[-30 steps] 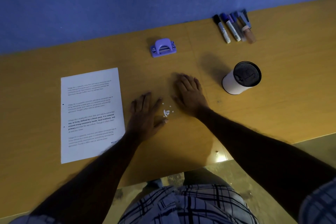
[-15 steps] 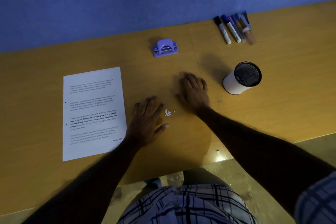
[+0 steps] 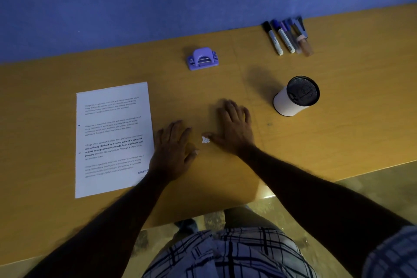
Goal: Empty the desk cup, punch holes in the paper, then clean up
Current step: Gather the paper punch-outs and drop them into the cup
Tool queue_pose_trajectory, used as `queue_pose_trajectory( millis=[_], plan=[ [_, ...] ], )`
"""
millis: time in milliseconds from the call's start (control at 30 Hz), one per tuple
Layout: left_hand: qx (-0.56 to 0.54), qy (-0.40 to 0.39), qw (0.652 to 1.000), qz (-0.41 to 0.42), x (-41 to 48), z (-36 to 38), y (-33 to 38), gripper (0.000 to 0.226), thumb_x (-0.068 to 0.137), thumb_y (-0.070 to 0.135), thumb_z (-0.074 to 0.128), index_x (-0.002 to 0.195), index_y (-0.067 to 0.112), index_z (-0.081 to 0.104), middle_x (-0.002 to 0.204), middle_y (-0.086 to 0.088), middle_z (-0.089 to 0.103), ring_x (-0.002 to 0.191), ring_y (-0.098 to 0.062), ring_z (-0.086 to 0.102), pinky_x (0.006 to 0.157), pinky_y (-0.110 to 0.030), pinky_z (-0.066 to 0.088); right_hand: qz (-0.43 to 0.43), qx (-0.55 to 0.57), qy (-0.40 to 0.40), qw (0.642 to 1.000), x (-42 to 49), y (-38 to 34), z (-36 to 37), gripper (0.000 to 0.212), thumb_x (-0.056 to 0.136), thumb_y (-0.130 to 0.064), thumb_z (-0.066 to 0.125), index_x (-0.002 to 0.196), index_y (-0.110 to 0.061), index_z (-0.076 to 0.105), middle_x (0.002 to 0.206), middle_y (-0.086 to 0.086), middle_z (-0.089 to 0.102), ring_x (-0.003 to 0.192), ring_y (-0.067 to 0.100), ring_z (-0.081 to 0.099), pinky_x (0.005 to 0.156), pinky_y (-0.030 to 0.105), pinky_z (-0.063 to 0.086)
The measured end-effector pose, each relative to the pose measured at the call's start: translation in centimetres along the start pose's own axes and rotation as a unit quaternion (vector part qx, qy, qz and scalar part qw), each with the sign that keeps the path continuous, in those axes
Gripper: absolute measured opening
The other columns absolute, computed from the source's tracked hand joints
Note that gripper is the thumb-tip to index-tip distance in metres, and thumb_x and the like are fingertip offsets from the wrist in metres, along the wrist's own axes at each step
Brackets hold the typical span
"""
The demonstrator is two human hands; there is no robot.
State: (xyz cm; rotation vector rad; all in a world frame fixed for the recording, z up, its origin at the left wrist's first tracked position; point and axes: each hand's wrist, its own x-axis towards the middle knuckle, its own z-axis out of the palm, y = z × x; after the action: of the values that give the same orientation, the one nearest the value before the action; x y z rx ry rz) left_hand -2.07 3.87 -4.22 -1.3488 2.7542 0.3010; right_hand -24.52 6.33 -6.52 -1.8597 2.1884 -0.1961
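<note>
A small heap of white paper dots (image 3: 205, 140) lies on the wooden desk (image 3: 338, 131) between my hands. My left hand (image 3: 174, 149) rests flat, palm down, just left of the heap, holding nothing. My right hand (image 3: 234, 128) lies flat to the right, its thumb touching the heap. A printed sheet of paper (image 3: 112, 137) with two punched holes on its left margin lies left of my left hand. The purple hole punch (image 3: 202, 58) stands at the back. The white desk cup (image 3: 295, 96) with black mesh inside stands upright to the right.
Several markers and pens (image 3: 287, 37) lie in a row at the back right, against the blue wall (image 3: 158, 2). The desk's front edge runs close to my lap, with floor visible below.
Both hands have slid inward across the desk, pushing the scattered paper dots into a tighter heap. My right thumb has come up against the heap.
</note>
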Motion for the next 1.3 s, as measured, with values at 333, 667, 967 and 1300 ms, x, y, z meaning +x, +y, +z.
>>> queue_pose_trajectory(
  millis=[333, 667, 967, 1300],
  plan=[
    [-0.012, 0.006, 1.000, -0.025, 1.1, -0.1, 1.1, 0.058, 0.091, 0.045, 0.050, 0.142, 0.016, 0.043, 0.153, -0.015, 0.033, 0.142, -0.034, 0.029, 0.113, -0.053, 0.025, 0.068, -0.008, 0.028, 0.997, -2.0, 1.4, 0.1, 0.087, 0.084, -0.075, 0.037, 0.148, -0.017, 0.024, 0.160, 0.012, 0.021, 0.149, 0.032, 0.012, 0.117, 0.058, 0.002],
    [-0.038, 0.052, 0.997, -0.040, 1.6, 0.4, 1.2, 0.047, 0.088, 0.045, 0.055, 0.128, 0.020, 0.054, 0.142, -0.014, 0.044, 0.132, -0.035, 0.041, 0.104, -0.052, 0.034, 0.045, 0.071, 0.053, 0.995, -2.0, -0.6, -0.9, 0.069, 0.086, -0.066, 0.038, 0.136, -0.019, 0.045, 0.145, 0.008, 0.042, 0.138, 0.029, 0.031, 0.113, 0.056, 0.025],
    [-0.133, 0.068, 0.989, 0.008, 1.8, 1.1, 0.6, 0.025, 0.088, 0.041, 0.062, 0.111, 0.036, 0.071, 0.138, -0.001, 0.052, 0.131, -0.023, 0.040, 0.103, -0.039, 0.026, -0.084, 0.125, -0.015, 0.988, -2.5, 0.0, -2.0, 0.027, 0.088, -0.028, 0.065, 0.114, -0.021, 0.066, 0.118, 0.004, 0.054, 0.108, 0.025, 0.048, 0.090, 0.046, 0.043],
    [-0.232, 0.111, 0.965, -0.038, 2.0, 1.3, 1.6, 0.014, 0.080, 0.039, 0.073, 0.093, 0.038, 0.077, 0.131, 0.007, 0.058, 0.128, -0.020, 0.043, 0.102, -0.039, 0.030, -0.065, 0.122, -0.036, 0.990, -2.6, -0.9, -1.9, 0.032, 0.083, -0.039, 0.070, 0.114, -0.030, 0.068, 0.113, 0.001, 0.052, 0.106, 0.022, 0.046, 0.089, 0.040, 0.036]
  ],
)
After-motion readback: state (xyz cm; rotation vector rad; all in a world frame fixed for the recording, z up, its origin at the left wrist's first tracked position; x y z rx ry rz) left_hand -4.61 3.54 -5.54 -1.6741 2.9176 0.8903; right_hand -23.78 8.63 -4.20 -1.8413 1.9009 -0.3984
